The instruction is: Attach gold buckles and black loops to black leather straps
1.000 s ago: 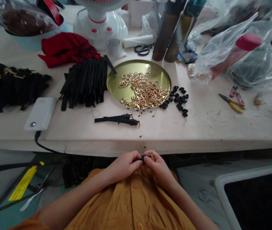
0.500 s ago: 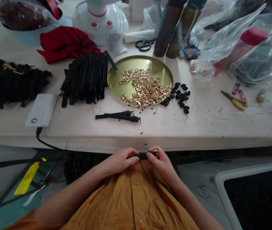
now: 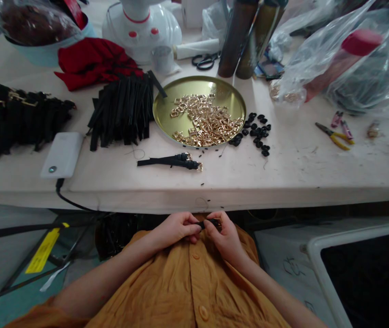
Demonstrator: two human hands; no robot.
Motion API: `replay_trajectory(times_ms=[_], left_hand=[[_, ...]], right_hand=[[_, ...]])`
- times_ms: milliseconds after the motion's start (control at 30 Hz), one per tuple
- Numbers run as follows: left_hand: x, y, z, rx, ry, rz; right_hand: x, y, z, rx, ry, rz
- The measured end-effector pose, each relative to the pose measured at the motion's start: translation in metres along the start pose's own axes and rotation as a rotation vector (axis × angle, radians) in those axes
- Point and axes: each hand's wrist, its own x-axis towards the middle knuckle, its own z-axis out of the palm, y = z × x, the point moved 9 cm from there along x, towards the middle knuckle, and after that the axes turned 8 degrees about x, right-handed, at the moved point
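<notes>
Just below the table's front edge, a short black strap (image 3: 202,224) with a gold buckle is pinched between both hands. My left hand (image 3: 183,228) is closed on its left part. My right hand (image 3: 222,232) grips the buckle end, and its fingers hide most of the buckle. On the table above lie two black straps with gold buckles (image 3: 173,161), one crossing the other. Behind them stands a gold round tray (image 3: 167,123) holding a heap of gold buckles (image 3: 211,120). Small black loops (image 3: 257,132) are scattered at the tray's right.
A pile of black strips (image 3: 122,111) lies left of the tray, near a white power bank (image 3: 62,155) with a cable. Yellow-handled pliers (image 3: 334,135) rest at the right. Bottles (image 3: 238,45), black scissors (image 3: 204,61) and plastic bags (image 3: 344,73) stand behind.
Both hands have drawn closer together around the strap, and less of it and its buckle shows. The view has shifted slightly; the things on the table lie as before.
</notes>
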Motion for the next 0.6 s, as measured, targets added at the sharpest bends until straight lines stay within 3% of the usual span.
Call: replay_trajectory(times_ms=[133,267,500,600], left_hand=[[-0.004,-0.008,0.001,-0.077,-0.014,-0.034],[-0.007,-0.012,0.003,-0.111,0.007,-0.059],[-0.008,-0.008,0.008,0.186,0.019,-0.007],[-0.007,-0.008,0.010,0.207,0.026,0.025]], right_hand=[[-0.003,0.001,0.002,-0.078,-0.014,-0.058],[-0.007,0.000,0.006,-0.100,-0.126,-0.089],[-0.015,0.001,0.009,-0.104,-0.283,-0.091],[-0.016,0.005,0.009,-0.046,-0.258,-0.052]])
